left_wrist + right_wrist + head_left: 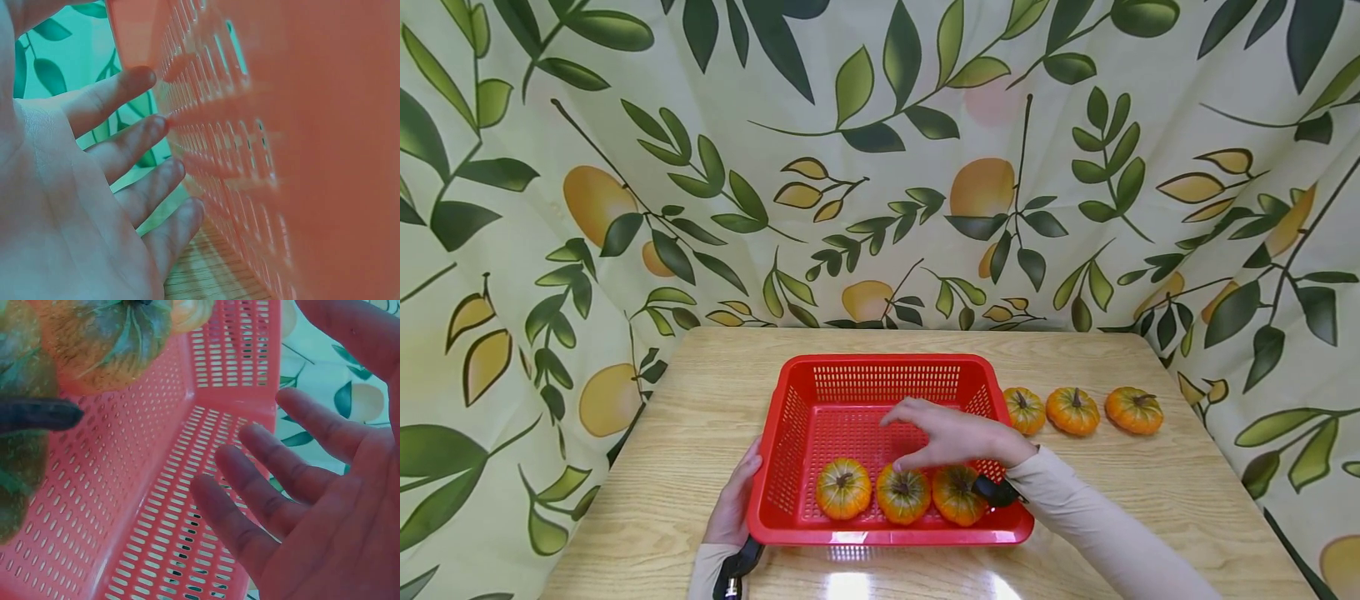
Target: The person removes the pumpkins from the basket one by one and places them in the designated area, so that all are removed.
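Note:
A red plastic basket (880, 533) with slotted walls stands on the table. Inside, along its near side, sit three small orange pumpkins: a left one (843, 488), a middle one (903, 497) and a right one (957, 495). My right hand (943, 435) is over the basket, fingers spread and holding nothing; in the right wrist view its fingers (262, 475) are extended above the mesh. At the basket's left side is my left hand (736, 500). Its straight fingertips (161, 125) meet the slotted outer wall (250, 144) in the left wrist view.
Three more small pumpkins stand in a row on the wooden table (715, 392), right of the basket: a near one (1024, 411), a middle one (1072, 412) and a far right one (1134, 410). A leaf-patterned cloth (880, 208) hangs behind and at both sides.

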`<action>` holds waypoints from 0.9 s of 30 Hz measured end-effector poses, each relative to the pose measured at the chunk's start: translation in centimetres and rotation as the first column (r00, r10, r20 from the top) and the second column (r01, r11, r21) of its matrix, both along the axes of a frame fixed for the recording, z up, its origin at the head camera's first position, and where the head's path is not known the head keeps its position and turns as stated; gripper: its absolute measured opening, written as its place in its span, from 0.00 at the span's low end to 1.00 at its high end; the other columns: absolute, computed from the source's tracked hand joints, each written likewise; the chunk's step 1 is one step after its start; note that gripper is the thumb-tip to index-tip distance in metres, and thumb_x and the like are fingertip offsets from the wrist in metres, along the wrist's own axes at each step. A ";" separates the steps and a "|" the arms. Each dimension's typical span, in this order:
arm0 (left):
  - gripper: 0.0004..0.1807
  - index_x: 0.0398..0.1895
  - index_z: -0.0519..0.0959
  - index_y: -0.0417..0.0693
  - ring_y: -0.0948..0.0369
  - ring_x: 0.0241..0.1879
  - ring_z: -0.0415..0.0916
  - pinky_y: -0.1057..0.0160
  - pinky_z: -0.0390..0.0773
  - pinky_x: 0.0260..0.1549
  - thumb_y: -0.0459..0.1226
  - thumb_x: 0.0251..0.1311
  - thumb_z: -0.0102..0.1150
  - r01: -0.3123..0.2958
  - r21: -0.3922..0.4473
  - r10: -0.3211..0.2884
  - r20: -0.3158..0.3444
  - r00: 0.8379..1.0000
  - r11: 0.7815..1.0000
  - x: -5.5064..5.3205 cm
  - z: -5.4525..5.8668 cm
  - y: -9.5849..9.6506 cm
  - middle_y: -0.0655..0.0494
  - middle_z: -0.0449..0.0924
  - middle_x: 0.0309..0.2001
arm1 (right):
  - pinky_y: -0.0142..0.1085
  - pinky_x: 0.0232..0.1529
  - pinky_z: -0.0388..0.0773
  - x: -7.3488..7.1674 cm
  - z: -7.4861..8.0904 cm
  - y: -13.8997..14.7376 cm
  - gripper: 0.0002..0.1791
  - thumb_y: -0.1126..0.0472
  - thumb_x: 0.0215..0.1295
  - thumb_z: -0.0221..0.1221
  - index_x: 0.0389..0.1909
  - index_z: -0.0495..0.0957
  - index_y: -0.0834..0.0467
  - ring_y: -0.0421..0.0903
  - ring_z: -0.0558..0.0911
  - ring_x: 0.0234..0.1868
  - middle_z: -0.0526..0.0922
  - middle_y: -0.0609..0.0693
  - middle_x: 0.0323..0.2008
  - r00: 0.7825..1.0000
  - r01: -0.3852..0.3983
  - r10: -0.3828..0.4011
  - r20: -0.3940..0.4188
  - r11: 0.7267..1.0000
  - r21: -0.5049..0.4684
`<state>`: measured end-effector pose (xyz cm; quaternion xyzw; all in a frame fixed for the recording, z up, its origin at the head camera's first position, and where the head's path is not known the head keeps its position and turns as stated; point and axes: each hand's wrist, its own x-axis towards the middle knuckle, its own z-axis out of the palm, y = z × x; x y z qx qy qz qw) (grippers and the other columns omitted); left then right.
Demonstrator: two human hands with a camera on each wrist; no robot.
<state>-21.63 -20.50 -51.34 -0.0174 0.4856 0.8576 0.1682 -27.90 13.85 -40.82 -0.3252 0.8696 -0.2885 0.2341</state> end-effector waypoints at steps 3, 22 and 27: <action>0.23 0.71 0.60 0.71 0.64 0.55 0.79 0.61 0.81 0.56 0.49 0.75 0.41 -0.004 -0.002 0.004 0.002 1.000 1.000 0.0 0.0 0.0 0.65 0.80 0.60 | 0.51 0.66 0.75 0.1 -0.2 -0.1 0.33 0.43 0.63 0.67 0.67 0.72 0.49 0.52 0.73 0.67 0.73 0.51 0.66 1.000 -0.019 0.019 0.007 1.000 0.024; 0.21 0.67 0.68 0.78 0.65 0.56 0.79 0.62 0.79 0.57 0.47 0.76 0.36 0.058 0.045 -0.054 -0.080 0.995 0.997 -0.1 -0.5 -0.3 0.67 0.80 0.60 | 0.45 0.64 0.74 0.5 -1.2 -1.0 0.34 0.43 0.60 0.70 0.66 0.73 0.47 0.45 0.70 0.64 0.72 0.47 0.64 0.995 -0.097 0.091 0.046 0.983 0.158; 0.21 0.67 0.68 0.79 0.65 0.57 0.78 0.62 0.79 0.57 0.48 0.76 0.38 0.045 0.039 -0.043 -0.058 0.997 0.998 0.0 -0.5 -0.2 0.68 0.79 0.60 | 0.44 0.65 0.73 0.6 -1.4 -1.1 0.33 0.43 0.59 0.70 0.66 0.73 0.43 0.41 0.69 0.63 0.72 0.43 0.63 0.992 -0.118 0.105 0.076 0.973 0.199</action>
